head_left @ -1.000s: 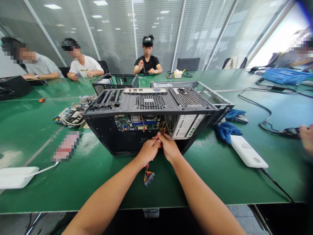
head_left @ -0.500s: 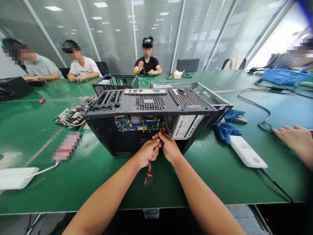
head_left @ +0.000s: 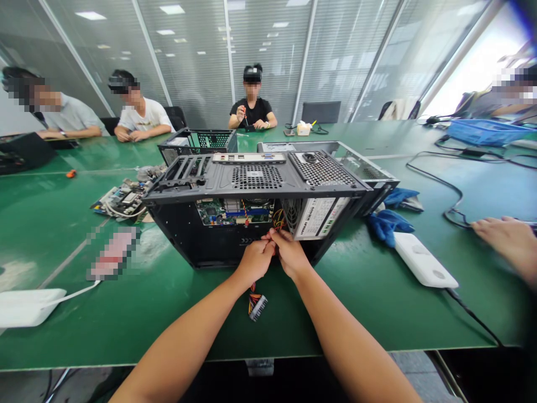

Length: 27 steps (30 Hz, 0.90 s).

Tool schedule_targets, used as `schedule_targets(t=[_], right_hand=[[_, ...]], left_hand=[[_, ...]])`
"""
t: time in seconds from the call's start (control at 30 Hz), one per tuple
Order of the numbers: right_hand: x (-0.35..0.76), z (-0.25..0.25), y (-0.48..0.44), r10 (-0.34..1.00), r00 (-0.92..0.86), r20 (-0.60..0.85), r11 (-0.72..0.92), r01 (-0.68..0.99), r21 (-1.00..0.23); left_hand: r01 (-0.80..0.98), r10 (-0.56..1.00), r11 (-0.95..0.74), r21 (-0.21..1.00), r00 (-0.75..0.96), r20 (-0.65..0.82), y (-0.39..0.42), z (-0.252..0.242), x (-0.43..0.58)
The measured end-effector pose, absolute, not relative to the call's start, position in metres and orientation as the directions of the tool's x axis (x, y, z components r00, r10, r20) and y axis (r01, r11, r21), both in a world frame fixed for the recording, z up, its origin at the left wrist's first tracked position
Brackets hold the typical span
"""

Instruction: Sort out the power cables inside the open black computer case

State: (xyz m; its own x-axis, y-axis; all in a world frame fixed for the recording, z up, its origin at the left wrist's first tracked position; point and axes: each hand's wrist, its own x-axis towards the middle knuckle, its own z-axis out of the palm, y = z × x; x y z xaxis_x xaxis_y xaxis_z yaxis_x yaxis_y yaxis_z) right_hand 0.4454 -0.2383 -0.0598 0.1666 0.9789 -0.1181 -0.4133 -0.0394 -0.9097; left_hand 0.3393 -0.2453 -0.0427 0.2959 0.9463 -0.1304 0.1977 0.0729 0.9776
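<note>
A black computer case (head_left: 176, 235) lies on the table with its side open towards me. Inside it show a green motherboard (head_left: 213, 212) and, at the right, a power supply (head_left: 321, 218) with a white label. My left hand (head_left: 257, 258) is closed around a bundle of coloured power supply cables. Its wide multi-pin connector (head_left: 257, 308) hangs out below that hand. My right hand (head_left: 289, 250) touches the left and pinches the same cables just under the power supply. The fingers overlap, so the exact grip is partly hidden.
Behind stand another open case (head_left: 197, 140) and a metal frame (head_left: 369, 168). Loose circuit boards (head_left: 126, 198) lie left, with a phone (head_left: 113, 254) nearer. Right are blue gloves (head_left: 390, 221), a white power bank (head_left: 425, 260) and another person's hand (head_left: 505, 238). Several people sit around the table.
My left hand has turned and shifted slightly left along the cables. The hanging connector has swung round, so its pin side now shows. My right hand stays nearly in place.
</note>
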Motion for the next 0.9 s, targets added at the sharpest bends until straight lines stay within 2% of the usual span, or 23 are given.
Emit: schedule_targets(t=[0.1,0.23,0.33,0.43,0.53,0.67,0.8,0.9], right_hand=[[0.445,-0.059,-0.239,0.978,0.169,-0.122,-0.041,-0.417,-0.908],[0.447,-0.055,-0.241,0.986,0.136,-0.1,-0.034,-0.42,-0.907],[0.449,-0.051,-0.243,0.993,0.087,-0.076,-0.032,-0.427,-0.904],[0.45,-0.05,-0.244,0.997,0.052,-0.057,-0.029,-0.43,-0.902],[0.449,-0.052,-0.243,0.996,0.05,-0.069,-0.042,-0.421,-0.906],[0.447,-0.056,-0.24,0.99,0.09,-0.108,-0.059,-0.431,-0.9],[0.446,-0.059,-0.239,0.987,0.098,-0.128,-0.074,-0.43,-0.9],[0.447,-0.06,-0.238,0.987,0.094,-0.133,-0.081,-0.426,-0.901]], left_hand=[[0.23,0.959,0.006,0.973,0.273,-0.07,-0.246,-0.042,0.34],[-0.016,0.868,0.325,0.946,0.403,-0.292,-0.251,-0.037,0.339],[-0.172,0.797,0.46,0.871,0.513,-0.319,-0.252,-0.03,0.336],[-0.211,0.781,0.491,0.846,0.538,-0.319,-0.252,-0.028,0.334],[-0.158,0.816,0.427,0.89,0.491,-0.304,-0.252,-0.032,0.335],[0.083,0.914,0.199,0.976,0.344,-0.216,-0.251,-0.042,0.339],[0.288,0.955,-0.022,0.957,0.289,-0.066,-0.248,-0.045,0.338],[0.347,0.961,-0.099,0.933,0.277,-0.001,-0.247,-0.044,0.338]])
